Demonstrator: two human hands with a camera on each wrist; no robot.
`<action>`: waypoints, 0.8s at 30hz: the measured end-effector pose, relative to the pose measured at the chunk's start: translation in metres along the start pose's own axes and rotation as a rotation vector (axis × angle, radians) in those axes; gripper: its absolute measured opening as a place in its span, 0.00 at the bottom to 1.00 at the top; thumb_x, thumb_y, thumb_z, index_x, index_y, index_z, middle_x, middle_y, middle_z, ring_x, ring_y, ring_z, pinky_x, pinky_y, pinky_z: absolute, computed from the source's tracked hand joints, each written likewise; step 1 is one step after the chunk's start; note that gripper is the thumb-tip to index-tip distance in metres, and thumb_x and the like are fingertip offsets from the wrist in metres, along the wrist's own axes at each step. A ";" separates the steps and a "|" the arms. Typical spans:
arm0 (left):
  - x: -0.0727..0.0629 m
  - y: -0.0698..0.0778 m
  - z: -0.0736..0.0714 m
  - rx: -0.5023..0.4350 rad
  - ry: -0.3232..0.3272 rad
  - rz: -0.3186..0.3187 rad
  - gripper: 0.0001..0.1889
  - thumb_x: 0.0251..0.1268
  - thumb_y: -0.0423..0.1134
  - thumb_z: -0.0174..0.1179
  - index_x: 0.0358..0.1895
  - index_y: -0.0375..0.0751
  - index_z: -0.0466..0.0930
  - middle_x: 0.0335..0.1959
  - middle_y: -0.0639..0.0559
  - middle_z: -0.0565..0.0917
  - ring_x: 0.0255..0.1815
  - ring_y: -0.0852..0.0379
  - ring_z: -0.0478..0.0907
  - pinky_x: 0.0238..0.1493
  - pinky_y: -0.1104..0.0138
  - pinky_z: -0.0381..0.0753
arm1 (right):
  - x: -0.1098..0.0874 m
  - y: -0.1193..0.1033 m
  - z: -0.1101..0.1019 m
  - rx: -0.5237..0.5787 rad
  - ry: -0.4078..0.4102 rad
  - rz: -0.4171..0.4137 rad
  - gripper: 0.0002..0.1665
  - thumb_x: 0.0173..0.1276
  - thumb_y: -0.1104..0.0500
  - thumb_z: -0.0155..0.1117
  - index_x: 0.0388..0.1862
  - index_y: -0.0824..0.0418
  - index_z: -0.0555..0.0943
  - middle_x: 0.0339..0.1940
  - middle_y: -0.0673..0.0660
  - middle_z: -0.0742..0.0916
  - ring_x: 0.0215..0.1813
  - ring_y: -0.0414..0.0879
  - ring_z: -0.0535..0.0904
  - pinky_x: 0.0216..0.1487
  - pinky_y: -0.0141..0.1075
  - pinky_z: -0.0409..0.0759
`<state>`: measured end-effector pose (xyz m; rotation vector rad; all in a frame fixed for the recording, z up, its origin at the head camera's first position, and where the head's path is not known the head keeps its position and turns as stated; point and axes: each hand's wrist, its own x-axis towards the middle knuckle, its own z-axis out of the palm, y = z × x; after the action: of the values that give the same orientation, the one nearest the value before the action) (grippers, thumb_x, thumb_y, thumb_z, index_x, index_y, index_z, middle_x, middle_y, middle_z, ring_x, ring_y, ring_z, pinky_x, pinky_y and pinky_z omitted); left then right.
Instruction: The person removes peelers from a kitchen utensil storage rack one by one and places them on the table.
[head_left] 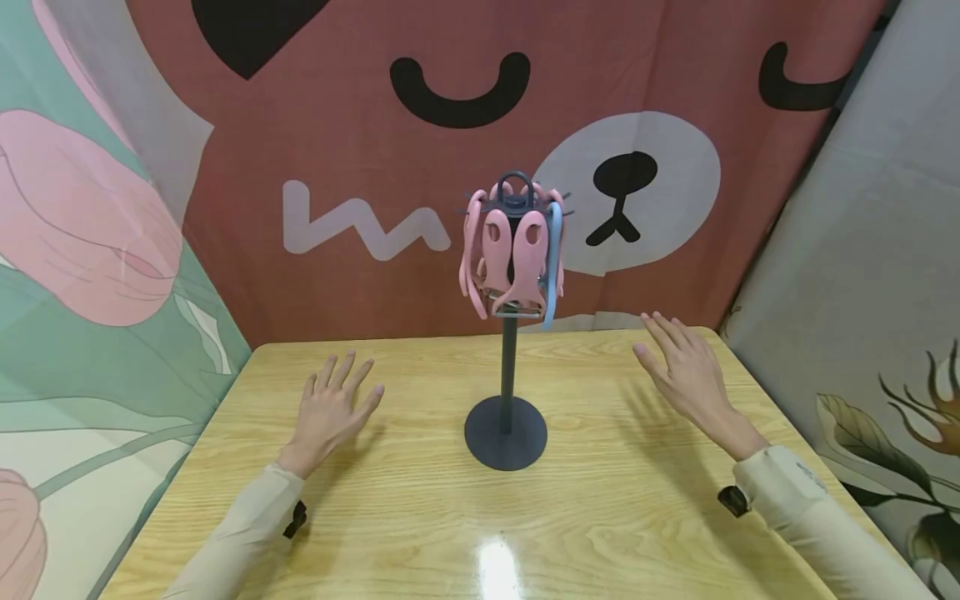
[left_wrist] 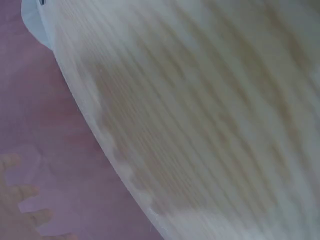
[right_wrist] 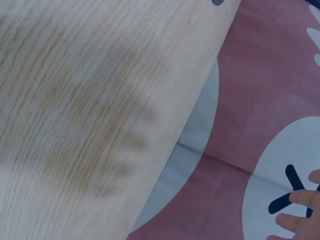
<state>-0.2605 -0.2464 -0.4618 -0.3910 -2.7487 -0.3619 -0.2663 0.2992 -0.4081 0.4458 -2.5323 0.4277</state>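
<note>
At left, a careless inward sweep of the person's left hand [head_left: 330,411] could knock the stand [head_left: 509,358], though it hangs over the wooden table [head_left: 405,517] with nothing held, fingers splayed, thumb toward the middle. Between the hands, well apart from both, the stand rises upright, and with its pink peelers [head_left: 529,262] and a blue peeler [head_left: 554,262] hung high, a bump up top would likely tip it or unhook one. At right, the right hand [head_left: 690,379] hovers equally unladen, fingers extended forward, thumb apart.
</note>
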 end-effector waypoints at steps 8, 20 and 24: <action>0.000 0.002 0.001 -0.016 -0.032 -0.007 0.36 0.74 0.66 0.42 0.76 0.47 0.61 0.78 0.40 0.55 0.77 0.33 0.46 0.68 0.32 0.47 | 0.003 -0.003 -0.002 0.024 0.020 0.002 0.36 0.78 0.41 0.49 0.77 0.58 0.63 0.75 0.64 0.67 0.74 0.66 0.58 0.69 0.63 0.56; 0.000 0.005 0.006 -0.026 -0.028 0.006 0.36 0.74 0.64 0.43 0.76 0.46 0.62 0.77 0.39 0.57 0.76 0.33 0.48 0.67 0.31 0.49 | 0.005 -0.005 -0.005 0.031 0.050 -0.002 0.35 0.79 0.41 0.49 0.78 0.56 0.63 0.75 0.63 0.67 0.73 0.66 0.61 0.68 0.63 0.58; -0.001 0.004 0.005 -0.027 -0.035 0.002 0.36 0.74 0.64 0.43 0.76 0.46 0.62 0.77 0.39 0.56 0.76 0.33 0.47 0.67 0.31 0.48 | 0.007 -0.007 -0.004 0.033 0.052 -0.004 0.35 0.79 0.41 0.49 0.77 0.57 0.63 0.75 0.63 0.68 0.73 0.65 0.61 0.68 0.62 0.58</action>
<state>-0.2601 -0.2417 -0.4661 -0.4100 -2.7800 -0.3952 -0.2672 0.2930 -0.3993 0.4464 -2.4774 0.4741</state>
